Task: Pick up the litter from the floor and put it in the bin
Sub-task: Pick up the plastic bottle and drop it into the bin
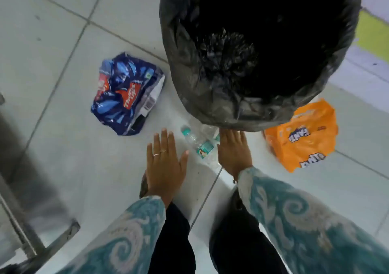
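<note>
Our left hand (165, 164) and right hand (233, 149) hang flat and spread, each grip empty. Between them lies a crushed clear plastic bottle (200, 144) on the floor, beside the bin (210, 96): probably light, springy, slippery; we'd pinch its midsection.

Clear bottle (200, 143), blue wrap (126, 94), orange wrap (305, 136) on floor nr black-lined bin (189, 63).
</note>
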Motion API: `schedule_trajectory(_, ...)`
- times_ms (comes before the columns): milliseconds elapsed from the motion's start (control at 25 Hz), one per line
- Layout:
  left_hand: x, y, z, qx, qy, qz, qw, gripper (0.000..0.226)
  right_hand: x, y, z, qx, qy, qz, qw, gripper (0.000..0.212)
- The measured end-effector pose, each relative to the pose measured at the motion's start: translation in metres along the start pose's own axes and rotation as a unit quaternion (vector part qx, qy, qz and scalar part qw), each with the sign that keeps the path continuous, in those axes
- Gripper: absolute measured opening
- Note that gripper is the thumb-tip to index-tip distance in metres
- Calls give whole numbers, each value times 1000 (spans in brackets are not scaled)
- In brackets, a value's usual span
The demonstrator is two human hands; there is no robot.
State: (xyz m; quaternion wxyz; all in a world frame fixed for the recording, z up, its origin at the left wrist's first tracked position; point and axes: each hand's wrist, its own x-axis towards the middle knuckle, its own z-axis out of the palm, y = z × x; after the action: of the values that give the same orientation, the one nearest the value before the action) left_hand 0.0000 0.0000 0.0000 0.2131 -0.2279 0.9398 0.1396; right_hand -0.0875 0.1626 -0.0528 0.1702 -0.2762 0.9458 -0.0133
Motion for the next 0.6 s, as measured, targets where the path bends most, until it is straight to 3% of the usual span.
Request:
schedule_trajectory(80,10,7,15,-13,-22,-14,1000,77,20,3,19,21,-9,64,998,57)
schedule_trajectory(200,9,1,32,11,-18,-6,1000,77,33,2,30,58,-51,86,993,44)
schedule_trajectory(280,3,-7,27,24,-24,-24,999,74,23,-3,22,69,-27,89,993,49)
schedule_trajectory(440,-20,-11,-31,27,-24,-99,994,65,-18,-26,-48,171,33,16,985,62)
schedule_trajectory(600,-55,-15,-85,-20,-21,-107,994,59,-50,-77,-169,363,151,-124,911,35)
